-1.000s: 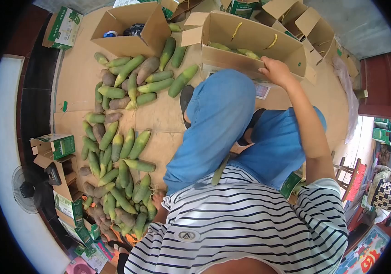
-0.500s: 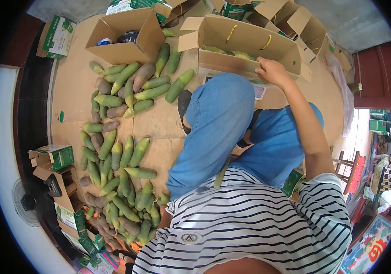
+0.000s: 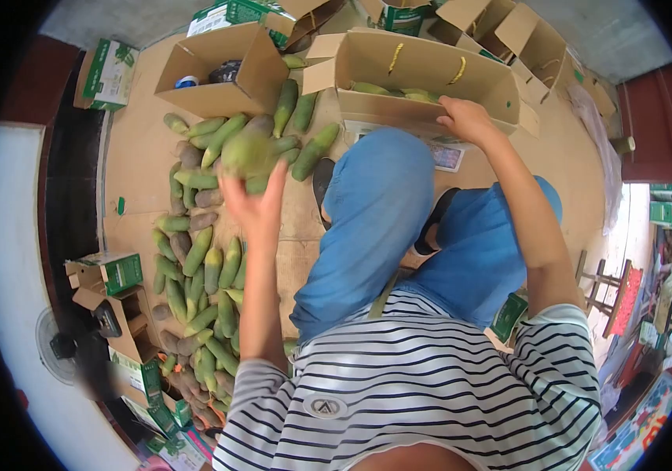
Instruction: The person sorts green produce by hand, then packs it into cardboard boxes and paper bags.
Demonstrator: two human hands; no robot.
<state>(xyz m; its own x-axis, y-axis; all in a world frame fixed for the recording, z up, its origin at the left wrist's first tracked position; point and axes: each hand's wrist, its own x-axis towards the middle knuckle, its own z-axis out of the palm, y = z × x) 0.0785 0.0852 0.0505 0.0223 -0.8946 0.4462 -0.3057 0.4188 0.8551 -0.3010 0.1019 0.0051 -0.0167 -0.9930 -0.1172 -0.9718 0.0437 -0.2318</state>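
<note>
1. Box [image 3: 430, 71]: open on the floor, with the right hand [image 3: 468, 119] curled over its near rim. It is best kept steadied this way.
2. Pile [image 3: 202, 267]: lies loose beside the knees.
3. Fruit [image 3: 243, 149]: raised above the pile, clamped in the left hand [image 3: 256, 206]. It should be laid in lengthwise, not dropped.

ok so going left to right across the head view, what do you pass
fan → small green box → pile of green fruit on the floor → left hand, gripping one fruit → blue-clad knee → right hand on the open carton's rim
</note>
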